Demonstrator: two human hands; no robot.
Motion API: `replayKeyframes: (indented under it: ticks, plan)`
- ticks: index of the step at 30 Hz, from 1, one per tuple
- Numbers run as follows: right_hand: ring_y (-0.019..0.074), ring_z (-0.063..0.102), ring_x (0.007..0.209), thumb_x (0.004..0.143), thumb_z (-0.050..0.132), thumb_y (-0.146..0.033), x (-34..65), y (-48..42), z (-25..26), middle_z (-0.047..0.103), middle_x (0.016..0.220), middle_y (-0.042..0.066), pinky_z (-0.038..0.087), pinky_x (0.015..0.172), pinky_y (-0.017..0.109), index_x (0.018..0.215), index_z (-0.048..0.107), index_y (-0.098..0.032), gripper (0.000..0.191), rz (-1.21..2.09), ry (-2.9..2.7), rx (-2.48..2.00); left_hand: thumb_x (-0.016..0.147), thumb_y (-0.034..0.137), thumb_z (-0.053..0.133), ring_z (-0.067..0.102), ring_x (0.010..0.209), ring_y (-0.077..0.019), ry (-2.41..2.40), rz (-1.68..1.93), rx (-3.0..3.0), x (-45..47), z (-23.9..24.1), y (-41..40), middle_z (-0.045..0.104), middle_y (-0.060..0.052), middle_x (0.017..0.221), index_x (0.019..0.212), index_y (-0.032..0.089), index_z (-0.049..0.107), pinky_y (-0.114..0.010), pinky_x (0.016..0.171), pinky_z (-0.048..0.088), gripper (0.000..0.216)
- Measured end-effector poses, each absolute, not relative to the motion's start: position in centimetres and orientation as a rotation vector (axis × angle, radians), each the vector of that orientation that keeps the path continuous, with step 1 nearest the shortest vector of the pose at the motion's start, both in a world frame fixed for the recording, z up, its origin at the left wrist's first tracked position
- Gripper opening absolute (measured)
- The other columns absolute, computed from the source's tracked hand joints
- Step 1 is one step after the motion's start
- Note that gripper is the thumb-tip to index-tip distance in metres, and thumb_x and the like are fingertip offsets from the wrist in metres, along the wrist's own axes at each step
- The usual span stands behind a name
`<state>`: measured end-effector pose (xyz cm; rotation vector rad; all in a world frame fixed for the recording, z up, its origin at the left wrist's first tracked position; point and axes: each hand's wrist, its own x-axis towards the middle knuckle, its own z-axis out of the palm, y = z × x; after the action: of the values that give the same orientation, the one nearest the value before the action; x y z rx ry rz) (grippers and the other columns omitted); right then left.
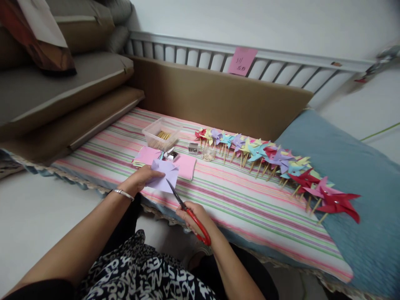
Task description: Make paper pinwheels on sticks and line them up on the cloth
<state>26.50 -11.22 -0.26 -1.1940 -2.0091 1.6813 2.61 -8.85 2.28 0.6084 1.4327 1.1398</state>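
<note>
A square sheet of purple paper [167, 181] is pinched in my left hand [149, 176], held above the front edge of the striped cloth. My right hand [193, 216] is closed round the red handles of a pair of scissors [200, 228]. The dark blades point up and left, and their tips lie against the purple sheet near its middle. Whether the blades are apart or together, I cannot tell. Just beyond my left hand lie a stack of pink paper squares [146, 156] and another pink stack [186, 167].
A clear plastic box [161, 130] holds short wooden sticks. Near it are small boxes of metal pieces [193, 148] and a clear container [208, 155]. A long row of colourful paper pinwheels [256, 151] spans the right side of the striped cloth [243, 196]. Folded cushions [65, 91] stand left.
</note>
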Motion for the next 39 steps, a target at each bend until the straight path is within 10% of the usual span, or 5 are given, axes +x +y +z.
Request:
replayKeyframes:
  ticks: [17,23,31,39]
  plan:
    - [0.0072,0.044,0.039,0.078,0.053,-0.027,27.9,-10.4,-1.5,0.051,0.056,-0.006,0.034,0.038,0.018,0.095,0.059,-0.019,0.02,1.724,-2.156,-1.169,0.041,0.02,0.082,0.064,0.056,-0.021,1.507,1.181,0.597,0.9,2.8,-8.9,0.071,-0.009,0.067,0.075,0.01,0.068,-0.03,0.054,0.051,0.038]
    - [0.0137,0.063,0.062,0.084,0.05,-0.031,30.4,-9.2,-3.5,0.063,0.075,0.0,0.05,0.058,0.026,0.123,0.043,-0.022,0.04,1.75,-1.923,-1.028,0.041,0.02,0.081,0.064,0.056,-0.0209,1.545,1.183,0.644,-0.8,3.3,-9.3,0.071,-0.007,0.067,0.077,0.013,0.068,-0.029,0.053,0.05,0.039]
    - [0.019,0.065,0.072,0.079,0.056,-0.053,27.4,-7.8,-3.2,0.062,0.083,0.004,0.051,0.065,0.031,0.112,0.046,-0.02,0.048,1.476,-1.576,-1.151,0.048,0.018,0.073,0.061,0.051,-0.0226,1.495,0.731,0.987,5.3,1.1,-9.8,0.07,-0.008,0.061,0.065,0.015,0.071,-0.028,0.047,0.044,0.017]
    - [0.0105,0.05,0.06,0.069,0.062,-0.021,27.1,-7.4,-1.8,0.053,0.073,-0.004,0.04,0.057,0.023,0.106,0.054,-0.02,0.038,1.4,-1.816,-1.138,0.048,0.017,0.07,0.055,0.04,-0.0219,1.493,0.492,1.168,7.5,0.6,-9.6,0.066,-0.009,0.051,0.054,0.015,0.069,-0.027,0.038,0.033,0.006]
